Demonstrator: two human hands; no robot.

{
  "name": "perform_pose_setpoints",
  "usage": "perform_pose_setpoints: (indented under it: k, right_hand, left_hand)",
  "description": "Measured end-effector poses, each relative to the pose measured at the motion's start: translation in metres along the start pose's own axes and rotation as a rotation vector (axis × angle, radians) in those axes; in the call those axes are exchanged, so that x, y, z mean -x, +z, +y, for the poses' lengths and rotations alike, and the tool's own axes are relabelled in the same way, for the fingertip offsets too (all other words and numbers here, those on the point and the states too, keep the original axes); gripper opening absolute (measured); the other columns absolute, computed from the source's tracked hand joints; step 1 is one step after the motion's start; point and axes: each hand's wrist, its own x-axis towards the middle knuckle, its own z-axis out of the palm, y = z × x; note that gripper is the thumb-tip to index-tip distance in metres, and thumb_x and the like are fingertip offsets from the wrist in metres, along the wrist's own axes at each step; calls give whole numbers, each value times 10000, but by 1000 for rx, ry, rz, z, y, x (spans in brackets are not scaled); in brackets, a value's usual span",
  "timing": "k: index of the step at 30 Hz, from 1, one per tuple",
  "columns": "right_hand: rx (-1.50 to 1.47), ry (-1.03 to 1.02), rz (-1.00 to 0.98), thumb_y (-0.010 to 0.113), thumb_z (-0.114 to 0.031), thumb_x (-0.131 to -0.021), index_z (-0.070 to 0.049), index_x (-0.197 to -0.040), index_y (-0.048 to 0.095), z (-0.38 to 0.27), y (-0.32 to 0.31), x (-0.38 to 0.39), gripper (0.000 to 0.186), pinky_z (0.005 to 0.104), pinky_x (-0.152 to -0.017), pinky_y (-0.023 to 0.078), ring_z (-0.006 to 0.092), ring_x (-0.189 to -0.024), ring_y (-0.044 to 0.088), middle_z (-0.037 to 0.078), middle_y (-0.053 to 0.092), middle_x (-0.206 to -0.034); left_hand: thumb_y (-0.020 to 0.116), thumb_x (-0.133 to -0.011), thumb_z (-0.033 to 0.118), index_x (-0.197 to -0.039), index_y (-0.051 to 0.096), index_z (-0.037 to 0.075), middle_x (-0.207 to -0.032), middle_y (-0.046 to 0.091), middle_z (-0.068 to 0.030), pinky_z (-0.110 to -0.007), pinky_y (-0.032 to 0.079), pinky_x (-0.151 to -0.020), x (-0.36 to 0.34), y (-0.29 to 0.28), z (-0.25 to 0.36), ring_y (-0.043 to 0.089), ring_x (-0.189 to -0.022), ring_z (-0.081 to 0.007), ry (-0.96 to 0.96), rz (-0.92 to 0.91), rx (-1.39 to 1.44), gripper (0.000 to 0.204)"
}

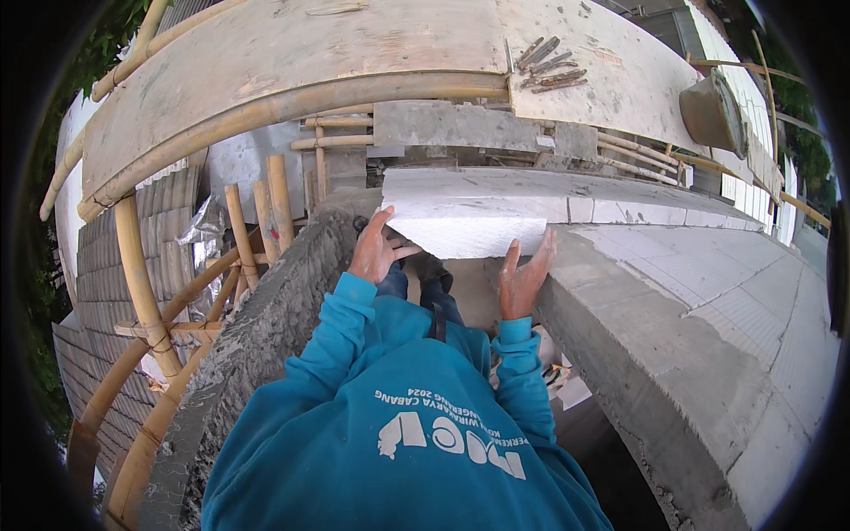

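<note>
A white lightweight concrete block (pixel 474 235) with a sharp slanted lower left edge sits between my two hands, against the low white block wall (pixel 496 183). My left hand (pixel 376 251) grips its left end, some fingers reaching under the slanted edge. At the right end, my right hand (pixel 524 278) presses with its fingers stretched upward along the block. The block's underside is hidden, so I cannot tell whether it rests on anything. Pale dust covers both hands.
Rough grey mortared wall (pixel 266 354) runs along my left, a grey concrete ledge (pixel 655 354) along my right. Bamboo scaffolding (pixel 142 292) stands at left. Beyond the block wall, a plywood platform (pixel 310 53) carries several sticks (pixel 549 66) and a bucket (pixel 711 115). A dark gap opens below.
</note>
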Motion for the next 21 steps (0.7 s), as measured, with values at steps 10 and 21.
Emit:
perform_pose_setpoints:
  k: [10,21]
  right_hand:
    - [-16,155,30,646,-254,-932,135,-1341,438,24,21,-32,602,472,-1060,380,454,-1226,498,331,523,-1285]
    - [-69,147,35,772,-261,-836,105,-1283,524,32,17,-36,629,459,-1016,423,430,-1177,548,288,586,-1232]
  left_hand:
    - [531,-971,322,-1450,293,-37,-1431,366,-248,-620,431,-1041,-5,-2,0,425,-1309,-451,5,-51,49,644]
    - [486,-971,341,-1457,336,-24,-1437,450,-229,-592,370,-1089,-2,-3,-6,445,-1333,-385,8,-28,20,626]
